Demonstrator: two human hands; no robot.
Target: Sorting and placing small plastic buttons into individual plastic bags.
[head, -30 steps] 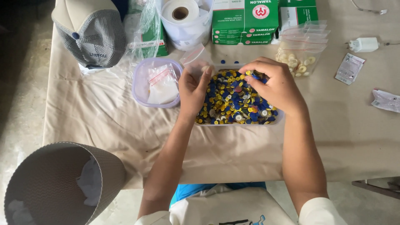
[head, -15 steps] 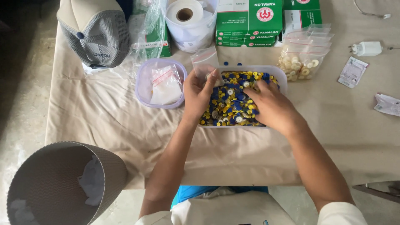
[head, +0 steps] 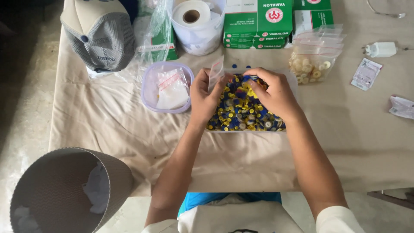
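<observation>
Where the view begins, nearest the person, a grey corrugated bin (head: pixel 64 190) stands on the floor, below and to the left of the clear tray (head: pixel 292 82) that serves here as the landmark. The bench (head: pixel 108 129) is covered with a beige cloth, and the tray sits at its middle, filled with small blue and yellow buttons (head: pixel 241 110).

The left hand (head: pixel 207 95) rests at the tray's left edge and grips a small clear zip bag (head: pixel 215 72) upright between thumb and fingers. The right hand (head: pixel 269 90) lies over the tray's upper right part, palm down, its fingers curled into the buttons; whether it has pinched any cannot be told.

Just left of the tray stands a round lilac tub (head: pixel 148 86) holding more small zip bags with red strips. Beyond the tray's right corner lies a stack of clear bags (head: pixel 315 56), the lowest filled with pale rings. Further right of the tray are a white plug adapter (head: pixel 381 49), a small printed sachet (head: pixel 365 73) and a crumpled wrapper (head: pixel 401 107).

Behind the tray, at the far edge, stand green and white boxes (head: pixel 258 21) and a roll of white paper (head: pixel 192 13) in a plastic bag. Far left of the tray lies a grey and cream cap (head: pixel 101 34).
</observation>
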